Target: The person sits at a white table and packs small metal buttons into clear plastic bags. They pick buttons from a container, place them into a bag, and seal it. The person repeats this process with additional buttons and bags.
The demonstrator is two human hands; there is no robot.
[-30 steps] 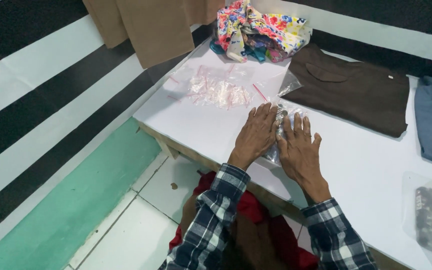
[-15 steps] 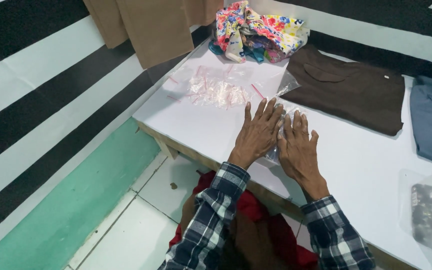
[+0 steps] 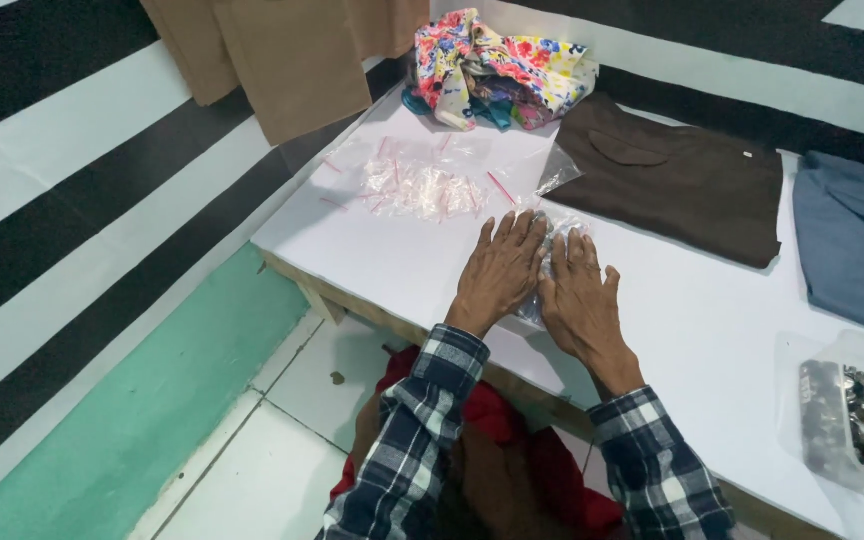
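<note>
Plastic bag (image 3: 550, 262), flat fingers (image 3: 512, 235) pressing it

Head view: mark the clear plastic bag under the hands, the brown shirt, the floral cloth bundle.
clear plastic bag (image 3: 549, 232), head view, top edge showing between the hands
brown shirt (image 3: 682, 185), head view, middle of folded front
floral cloth bundle (image 3: 497, 68), head view, centre

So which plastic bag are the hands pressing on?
On the white table, look just left of the folded brown shirt. The clear bag lies flat beneath the left hand and right hand, apart from the red-striped small bags farther back.
</note>
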